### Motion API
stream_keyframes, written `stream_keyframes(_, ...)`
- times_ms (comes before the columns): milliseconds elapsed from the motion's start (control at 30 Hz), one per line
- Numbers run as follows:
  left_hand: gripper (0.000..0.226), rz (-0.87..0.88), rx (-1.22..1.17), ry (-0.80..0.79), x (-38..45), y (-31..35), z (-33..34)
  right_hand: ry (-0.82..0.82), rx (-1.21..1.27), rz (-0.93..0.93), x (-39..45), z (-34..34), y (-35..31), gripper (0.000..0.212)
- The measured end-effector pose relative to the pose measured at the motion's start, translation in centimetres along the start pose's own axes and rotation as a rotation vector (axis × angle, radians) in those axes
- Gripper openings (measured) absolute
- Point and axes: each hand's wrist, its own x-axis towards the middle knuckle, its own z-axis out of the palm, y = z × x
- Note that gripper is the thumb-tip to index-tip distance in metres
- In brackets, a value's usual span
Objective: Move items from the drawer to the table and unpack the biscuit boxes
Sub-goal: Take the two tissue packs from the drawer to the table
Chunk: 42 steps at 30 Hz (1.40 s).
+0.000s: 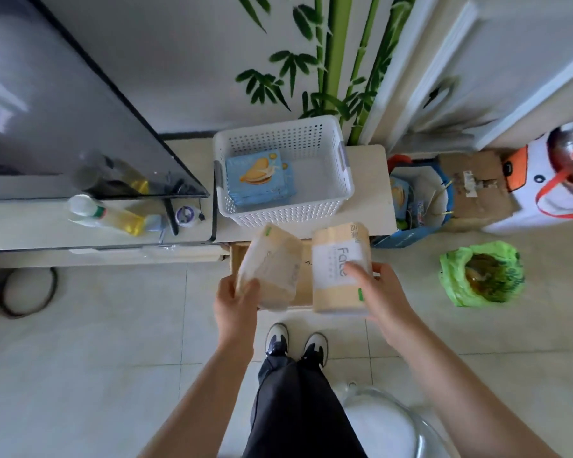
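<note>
beige plastic-wrapped tissue packs at frame centre, above the open drawer: left hand grips one tissue pack, right hand the other pack. they look soft, light and slick; best held by the ends. blue biscuit boxes lie in the white basket.

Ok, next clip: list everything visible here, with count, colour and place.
tissue packs: 2, beige, one in each hand over the open drawer
drawer: 1, wooden, open under the table edge
basket: 1, white, on the table
biscuit boxes: a stack, blue, in the basket
bottle: 1, yellow liquid, lying on the glass shelf
green bag: 1, on the floor, right
cardboard box: 1, brown, floor
shoes: 2, black and white
left hand: grips one pack
right hand: grips the other
</note>
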Motion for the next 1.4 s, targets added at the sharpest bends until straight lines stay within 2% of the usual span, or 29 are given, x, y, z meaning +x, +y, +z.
stream_keyframes(100, 0.035, -0.024, -0.131, 0.059, -2.8, 1.4, -3.1, -0.048, -0.004, 0.001, -2.7, 1.3, -1.6, 0.035)
stream_keyframes(233, 0.024, -0.022, -0.265, 0.153, -6.4, 2.0, -7.8, -0.122, -0.037, -0.017, -6.7, 3.7, -3.1, 0.043)
stream_keyframes(300, 0.018, -0.017, -0.312, 0.196, -7.9, 1.9, -9.9, -0.161, -0.044, -0.023, -8.6, 5.2, -3.7, 0.037)
stream_keyframes(400, 0.022, -0.018, -0.405, 0.264, -9.9, 1.6, -13.0, -0.226, -0.029, 0.004, -11.5, 7.6, -4.1, 0.019)
stream_keyframes(500, 0.016, -0.041, -0.506, 0.356, -11.7, 0.5, -16.6, -0.297, -0.091, 0.025, -14.3, 10.5, -3.9, 0.034)
stream_keyframes(567, 0.018, -0.046, -0.536, 0.389, -12.6, 0.0, -18.2, -0.336, -0.115, 0.029, -15.7, 11.8, -3.7, 0.029)
stream_keyframes(700, 0.018, -0.094, -0.656, 0.476, -14.8, -2.6, -23.6, -0.440, -0.171, 0.044, -19.5, 16.2, -2.6, 0.021)
stream_keyframes(967, 0.010, -0.143, -0.869, 0.589, -20.8, -9.0, -35.5, -0.556, -0.283, 0.055, -28.5, 25.0, 1.8, 0.028)
stream_keyframes(1300, 0.012, -0.198, -1.068, 0.911, -27.9, -16.9, -46.2, -0.817, -0.497, 0.092, -39.1, 35.0, 7.4, 0.028)
stream_keyframes(1400, 0.022, -0.224, -1.116, 1.011, -30.0, -18.4, -47.6, -0.913, -0.613, 0.077, -41.2, 37.6, 8.6, 0.032)
